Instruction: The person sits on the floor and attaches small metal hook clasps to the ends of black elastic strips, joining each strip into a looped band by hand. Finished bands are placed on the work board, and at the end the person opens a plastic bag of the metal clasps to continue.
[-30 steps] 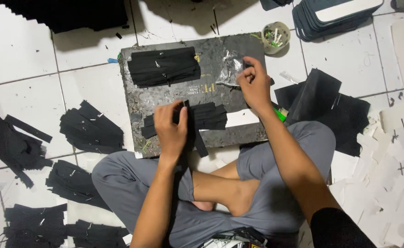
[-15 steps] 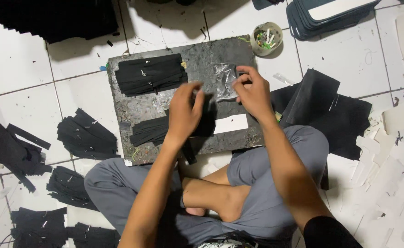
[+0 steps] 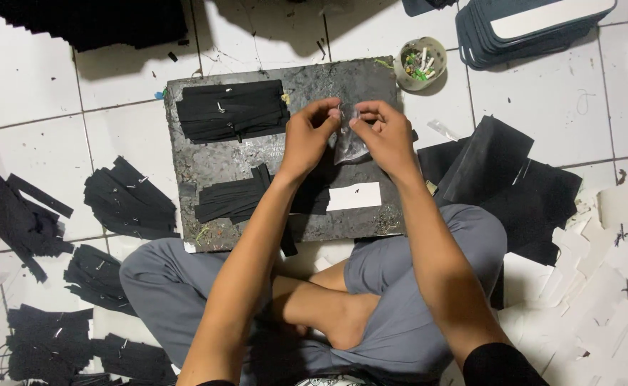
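Clear plastic bag [image 3: 348,146] hangs upright, both hands [image 3: 348,121] pinching top edge.

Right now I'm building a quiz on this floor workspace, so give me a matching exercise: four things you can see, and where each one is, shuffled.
Things:
1. small clear plastic bag
2. round cup of small bits
3. white paper slip
4. stack of dark flat cases

Places:
A. top right corner of the floor
B. on the dark board, below the hands
C. pinched between left hand and right hand
D. on the tile just off the board's top right corner

Pairs: 1-C, 2-D, 3-B, 4-A
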